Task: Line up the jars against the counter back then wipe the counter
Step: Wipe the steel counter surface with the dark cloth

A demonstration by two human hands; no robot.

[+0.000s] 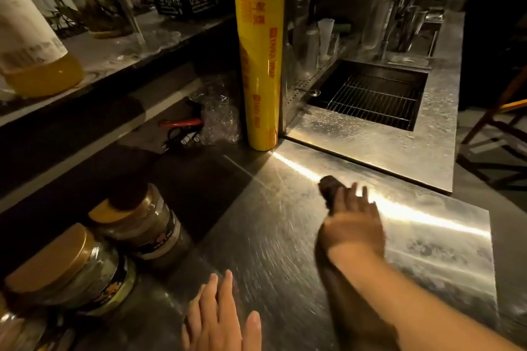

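Note:
Three gold-lidded jars stand in a row at the counter's back left: the far jar (142,222), the middle jar (71,268) and a near jar (17,328) cut off by the frame. My right hand (352,225) presses a dark cloth (328,186) flat on the steel counter (271,236), to the right of the jars. The cloth pokes out past my fingertips. My left hand (221,319) rests at the bottom edge, fingers spread, holding nothing.
A tall yellow roll of cling film (259,65) stands upright at the counter back. Beside it lie a crumpled plastic bag (216,114) and a red-handled tool (181,123). A sink with a wire rack (370,97) is at the right. A shelf above the jars carries containers.

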